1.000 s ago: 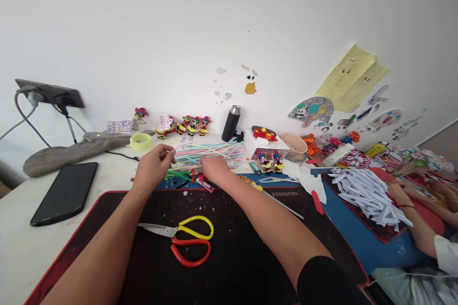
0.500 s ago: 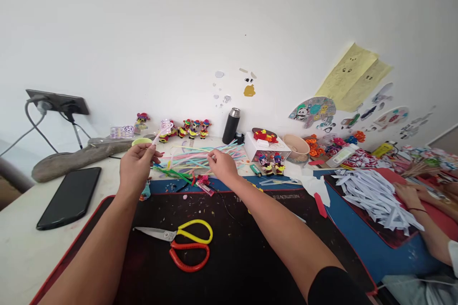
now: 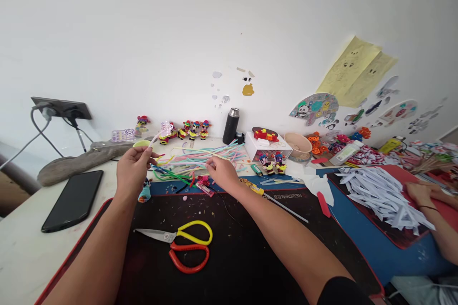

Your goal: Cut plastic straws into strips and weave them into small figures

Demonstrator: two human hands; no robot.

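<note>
My left hand (image 3: pixel 136 159) is closed in a pinch around a pale pink pipe cleaner (image 3: pixel 154 139), which sticks up past the fingertips. Over the near side of a pile of pastel pipe cleaners (image 3: pixel 193 155), my right hand (image 3: pixel 222 171) has its fingers pinched together; what they hold, if anything, is too small to make out. Green pipe cleaners (image 3: pixel 175 174) lie between the hands. Scissors (image 3: pixel 168 237) with one yellow and one red handle rest on the black mat (image 3: pixel 243 257), blades pointing left.
A phone (image 3: pixel 73 200) and driftwood (image 3: pixel 77 162) lie at left. Small figures (image 3: pixel 195 128), a black flask (image 3: pixel 231 126) and a white box (image 3: pixel 266 150) stand along the wall. At right, a co-worker's hands (image 3: pixel 422 193) rest beside white paper strips (image 3: pixel 382 195).
The view has shifted slightly. My right hand has moved a little down and left, still pinched. My left hand stays closed on the pale pink pipe cleaner, slightly lower.
</note>
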